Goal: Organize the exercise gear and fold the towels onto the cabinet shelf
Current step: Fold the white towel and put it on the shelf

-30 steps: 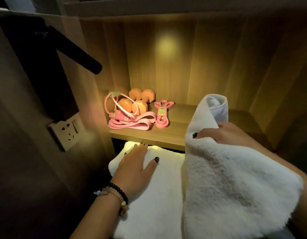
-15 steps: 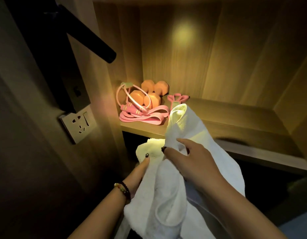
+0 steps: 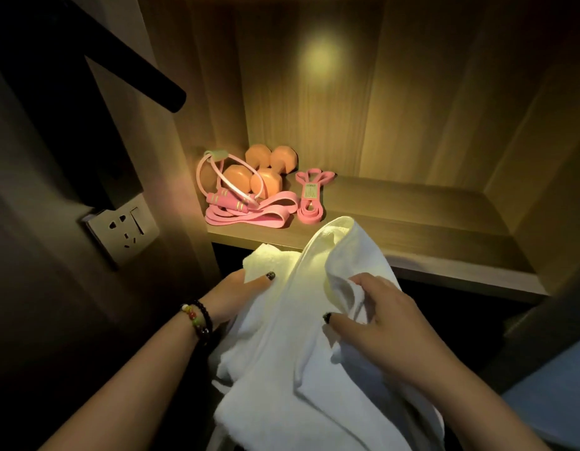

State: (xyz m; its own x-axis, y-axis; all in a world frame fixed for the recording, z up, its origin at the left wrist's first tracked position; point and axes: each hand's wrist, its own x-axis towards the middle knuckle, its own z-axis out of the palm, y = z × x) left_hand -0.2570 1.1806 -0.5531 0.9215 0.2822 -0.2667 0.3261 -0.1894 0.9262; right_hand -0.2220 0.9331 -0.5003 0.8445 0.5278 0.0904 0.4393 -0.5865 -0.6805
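Two hands hold one white towel (image 3: 282, 369) in front of the cabinet shelf (image 3: 412, 229). The left hand (image 3: 236, 294), beads at its wrist, grips a thick plush corner, thumb on top. From there the cloth runs rightward in soft rumpled folds, its raised edge lit yellow. The right hand (image 3: 386, 317) pinches a bunched fold, fingers curled into it. Beyond the left hand, at the shelf's back corner, lie orange dumbbells (image 3: 265, 177), a pink jump rope (image 3: 223, 193) and pink resistance bands (image 3: 272, 211).
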